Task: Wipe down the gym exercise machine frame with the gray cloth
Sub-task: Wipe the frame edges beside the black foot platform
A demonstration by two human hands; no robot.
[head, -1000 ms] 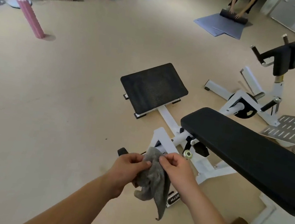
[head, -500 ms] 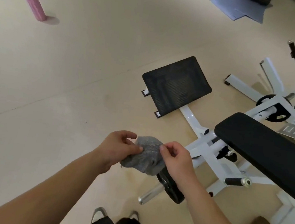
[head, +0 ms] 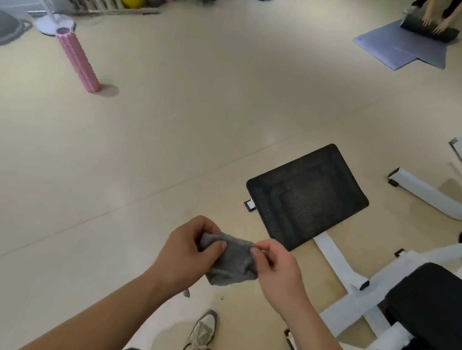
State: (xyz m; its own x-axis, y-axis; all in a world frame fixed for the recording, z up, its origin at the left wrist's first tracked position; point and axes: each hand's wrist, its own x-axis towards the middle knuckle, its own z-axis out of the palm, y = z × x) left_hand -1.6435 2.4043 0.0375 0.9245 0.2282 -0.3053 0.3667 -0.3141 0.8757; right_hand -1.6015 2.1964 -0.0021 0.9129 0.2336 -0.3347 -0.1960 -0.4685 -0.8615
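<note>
The small gray cloth pinched between my left hand and right hand looks soft, matt and nubbly. Just beyond my right hand the flat black rectangular footplate is matt and finely ribbed, and to that hand's right the white tubular machine frame looks like smooth painted metal with a slight gloss, carrying a matt black padded bench cushion. Well beyond my left hand, the pink ridged foam roller looks matt and knobbly.

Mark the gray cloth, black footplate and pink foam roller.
gray cloth [head: 230, 262], head view, its bunched middle.
black footplate [head: 307, 196], head view, centre of its face.
pink foam roller [head: 78, 60], head view, mid side.
</note>
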